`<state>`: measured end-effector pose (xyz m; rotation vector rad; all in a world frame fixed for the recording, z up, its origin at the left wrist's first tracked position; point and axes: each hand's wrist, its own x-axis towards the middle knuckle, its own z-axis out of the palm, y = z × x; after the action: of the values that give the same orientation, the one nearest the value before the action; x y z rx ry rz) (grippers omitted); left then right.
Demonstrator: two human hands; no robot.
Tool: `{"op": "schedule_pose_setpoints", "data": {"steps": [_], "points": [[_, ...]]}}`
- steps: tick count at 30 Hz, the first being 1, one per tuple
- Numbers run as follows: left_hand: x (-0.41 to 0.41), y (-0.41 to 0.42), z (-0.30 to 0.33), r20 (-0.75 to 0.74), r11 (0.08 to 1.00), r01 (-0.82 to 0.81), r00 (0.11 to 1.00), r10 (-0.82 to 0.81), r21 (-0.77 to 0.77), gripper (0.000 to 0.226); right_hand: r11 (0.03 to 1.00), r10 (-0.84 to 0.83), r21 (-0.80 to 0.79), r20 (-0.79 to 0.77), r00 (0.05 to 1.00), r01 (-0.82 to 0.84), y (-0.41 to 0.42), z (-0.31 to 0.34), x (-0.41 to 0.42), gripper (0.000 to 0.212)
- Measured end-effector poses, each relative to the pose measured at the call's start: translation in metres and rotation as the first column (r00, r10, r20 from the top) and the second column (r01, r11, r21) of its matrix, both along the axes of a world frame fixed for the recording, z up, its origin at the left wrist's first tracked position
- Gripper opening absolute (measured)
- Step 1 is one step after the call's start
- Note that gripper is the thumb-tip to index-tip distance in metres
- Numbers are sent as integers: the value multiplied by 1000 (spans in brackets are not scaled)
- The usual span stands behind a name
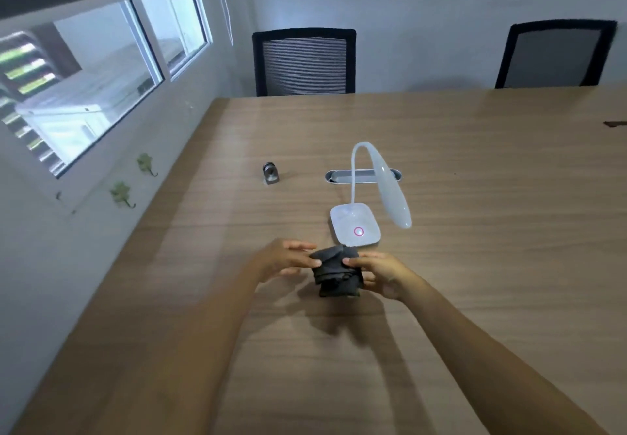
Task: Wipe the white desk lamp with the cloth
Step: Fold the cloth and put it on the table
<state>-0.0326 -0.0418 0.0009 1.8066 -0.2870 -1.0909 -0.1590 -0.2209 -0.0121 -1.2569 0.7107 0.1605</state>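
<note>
The white desk lamp (356,224) stands in the middle of the wooden table (475,265), with a square base bearing a pink ring button, a thin curved neck and a long oval head drooping to the right. Just in front of its base, a bunched dark grey cloth (336,276) is held above the table between both hands. My left hand (283,259) pinches its upper left edge. My right hand (376,273) grips its right side. Neither hand touches the lamp.
A small metal object (270,173) sits to the left of the lamp. A grey cable slot (363,175) lies behind the lamp. Two black mesh chairs (304,62) stand at the far edge. A wall with windows runs along the left.
</note>
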Motion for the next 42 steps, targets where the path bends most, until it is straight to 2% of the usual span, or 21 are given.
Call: {"op": "schedule_pose_setpoints", "data": {"steps": [3, 4, 6, 8, 12, 14, 16, 18, 21, 25, 29, 31, 33, 34, 35, 37, 40, 42], "points": [[6, 18, -6, 36, 996, -83, 996, 82, 18, 32, 999, 41, 16, -33, 999, -40, 17, -5, 18, 37], [9, 25, -8, 41, 993, -114, 993, 113, 36, 35, 998, 66, 23, -47, 997, -65, 24, -6, 24, 36], [13, 38, -9, 53, 986, -155, 987, 152, 56, 34, 992, 129, 21, -60, 990, -128, 36, -8, 34, 19], [16, 53, -10, 61, 979, -195, 980, 191, 64, 22, 983, 182, -5, -74, 980, -183, 50, -9, 44, 6], [24, 80, -13, 83, 952, -299, 952, 293, 62, 7, 956, 292, -20, -58, 955, -293, 74, -9, 63, 7], [30, 92, -18, 100, 936, -343, 937, 335, 80, 7, 939, 338, -61, -39, 940, -340, 84, -10, 72, 20], [34, 100, -22, 88, 908, -408, 912, 401, 98, 10, 912, 376, -162, -42, 926, -377, 91, -13, 79, 48], [36, 105, -25, 66, 876, -460, 888, 455, 145, 13, 869, 418, -263, -65, 906, -420, 97, -14, 84, 67], [35, 110, -28, -7, 857, -466, 878, 479, 219, 16, 779, 464, -420, -113, 879, -465, 103, -16, 90, 72], [32, 119, -29, 44, 843, -423, 900, 434, 331, 19, 659, 480, -602, -126, 868, -451, 110, -18, 94, 53], [37, 130, -30, 294, 837, -346, 927, 234, 425, 29, 551, 487, -731, -111, 867, -403, 116, -18, 93, 38], [38, 133, -31, 316, 900, -256, 938, 143, 353, 48, 518, 487, -768, -100, 868, -378, 118, -19, 93, 36], [34, 137, -32, 353, 933, -155, 935, 33, 324, 87, 485, 499, -792, -98, 861, -372, 119, -20, 91, 37], [32, 137, -34, 414, 937, -124, 910, -24, 328, 97, 474, 507, -800, -93, 857, -368, 118, -22, 91, 38], [31, 136, -36, 483, 938, -128, 874, -47, 323, 97, 457, 516, -809, -98, 851, -370, 118, -22, 90, 40], [28, 130, -40, 604, 942, -171, 796, -41, 290, 74, 423, 535, -827, -102, 839, -370, 117, -22, 88, 42], [25, 123, -42, 679, 938, -236, 734, 0, 255, 27, 371, 550, -856, -109, 828, -360, 116, -25, 87, 42], [24, 123, -40, 683, 910, -337, 725, 88, 241, 19, 346, 549, -868, -120, 827, -355, 115, -29, 88, 40]]}}
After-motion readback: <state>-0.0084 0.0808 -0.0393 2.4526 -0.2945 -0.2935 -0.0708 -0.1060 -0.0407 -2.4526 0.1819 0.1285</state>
